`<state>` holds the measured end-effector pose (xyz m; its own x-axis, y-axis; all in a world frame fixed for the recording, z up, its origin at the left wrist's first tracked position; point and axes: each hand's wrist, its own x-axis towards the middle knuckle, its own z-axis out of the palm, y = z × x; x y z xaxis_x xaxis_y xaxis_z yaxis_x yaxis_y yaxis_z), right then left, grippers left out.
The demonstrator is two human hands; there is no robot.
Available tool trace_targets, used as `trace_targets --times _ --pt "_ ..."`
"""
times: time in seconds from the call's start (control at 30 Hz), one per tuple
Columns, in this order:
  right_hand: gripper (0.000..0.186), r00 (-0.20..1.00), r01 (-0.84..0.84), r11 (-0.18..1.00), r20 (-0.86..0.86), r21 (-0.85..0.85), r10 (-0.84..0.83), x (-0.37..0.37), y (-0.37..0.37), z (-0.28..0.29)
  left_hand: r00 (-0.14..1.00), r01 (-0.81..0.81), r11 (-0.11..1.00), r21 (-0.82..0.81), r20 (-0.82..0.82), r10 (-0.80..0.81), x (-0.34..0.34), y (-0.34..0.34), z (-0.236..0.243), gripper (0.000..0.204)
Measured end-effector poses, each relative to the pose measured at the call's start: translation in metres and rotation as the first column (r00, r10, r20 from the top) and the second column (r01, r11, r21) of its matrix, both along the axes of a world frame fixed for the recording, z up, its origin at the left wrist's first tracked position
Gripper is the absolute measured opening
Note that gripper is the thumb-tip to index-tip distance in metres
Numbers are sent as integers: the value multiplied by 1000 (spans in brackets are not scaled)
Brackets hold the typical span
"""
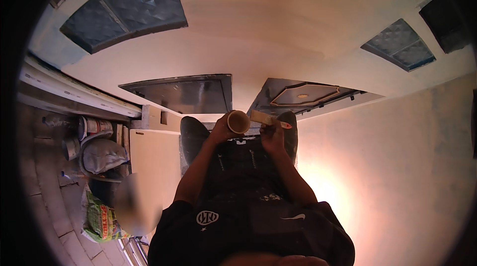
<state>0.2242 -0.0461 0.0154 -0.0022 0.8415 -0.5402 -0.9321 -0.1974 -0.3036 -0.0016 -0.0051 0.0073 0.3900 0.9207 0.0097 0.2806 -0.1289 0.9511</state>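
Observation:
My left hand (220,131) grips a round, tan-coated cup (238,122) from its left side, with the open top facing up toward me. Just to the right of it, my right hand (271,136) holds a flat paintbrush (260,116) by its handle, which has a red tip. The pale bristles are beside the cup's rim; I cannot tell whether they touch it. Both hands are low in front of my dark, paint-spotted clothes, between my knees.
A pale wall (278,22) with dark window panels (126,5) and two dark doors (176,94) spans ahead; another wall (382,161) rises on my right. To my left lie a board (154,171), buckets (93,126), a grey bundle (102,154) and a green sack (102,216) on the paved floor (47,176).

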Motion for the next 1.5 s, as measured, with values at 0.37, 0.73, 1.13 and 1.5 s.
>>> trace_targets --times 0.37,0.73,1.13,1.5 --pt "11 993 -31 993 -111 116 44 9 13 -20 998 1 1000 11 -56 0 1 2 1 84" --pt "18 479 -210 938 866 274 -146 0 4 -4 1000 21 999 -50 -4 -21 -1 -3 0 84" --pt "21 56 -538 826 985 169 -164 3 10 22 998 51 998 28 43 -52 2 -1 -2 79" --pt "22 -282 -828 560 831 42 -480 -11 27 41 984 165 981 98 -88 -157 8 -1 19 73"
